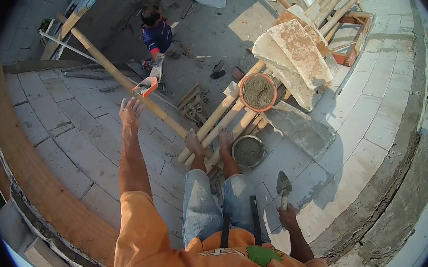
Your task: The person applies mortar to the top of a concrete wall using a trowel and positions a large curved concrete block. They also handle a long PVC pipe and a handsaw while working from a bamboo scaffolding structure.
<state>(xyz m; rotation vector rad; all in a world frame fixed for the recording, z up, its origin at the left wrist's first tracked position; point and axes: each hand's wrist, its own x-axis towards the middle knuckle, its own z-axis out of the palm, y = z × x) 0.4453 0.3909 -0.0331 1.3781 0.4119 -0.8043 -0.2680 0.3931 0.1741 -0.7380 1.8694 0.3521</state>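
Note:
My left arm stretches forward, with my left hand (130,111) open and its fingers spread just short of an orange-edged, open box-like thing (146,86). Whether the fingertips touch it I cannot tell. A co-worker (157,33) in a dark blue shirt stands below and holds that thing up toward me with a gloved hand. Down at my right side, my right hand (287,216) is closed round the handle of a pointed trowel (283,182), whose blade carries grey residue and points away from me.
Bamboo poles (222,113) lie under my bare feet. Beside them stand an orange tub (242,100) and a dark bucket (235,158), both holding grey mortar. Broken slabs (298,48) are stacked at far right. Pale block walls (70,142) flank me; a lower floor (205,41) lies beyond.

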